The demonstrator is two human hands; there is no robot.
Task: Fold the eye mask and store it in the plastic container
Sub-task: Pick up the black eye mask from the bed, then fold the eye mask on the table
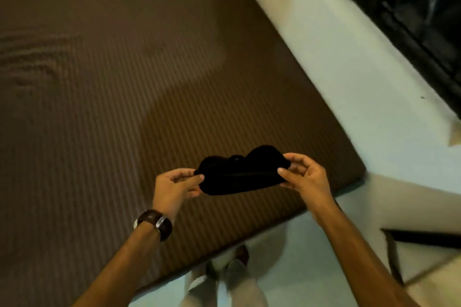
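Writing: you will find no readable brand, label or lettering anywhere in the head view.
Bedspread [104, 112]: brown fabric with fine parallel ribs fills your left and centre, rumpled into curved wrinkles toward 9 o'clock; its corner ends at about 4 o'clock from the mask.
Watch [156, 223]: on your left wrist, a brown leather-looking strap with a shiny metal clasp; no face or marking can be read.
Left hand [174, 188]: your thumb and fingers pinch the left end of the mask.
Eye mask [240, 172]: plain black, soft and matte, a long shape with two rounded lobes along its top edge; it is stretched flat between both your hands, up in the air over the near part of the bedspread, just right of centre and low in view.
Right hand [305, 177]: your thumb and fingertips grip the mask's right end.
Floor [336, 62]: pale, smooth surface running from 12 o'clock down to 5 o'clock beside the bedspread.
Legs [224, 279]: at 6 o'clock, light trousers, blurred.
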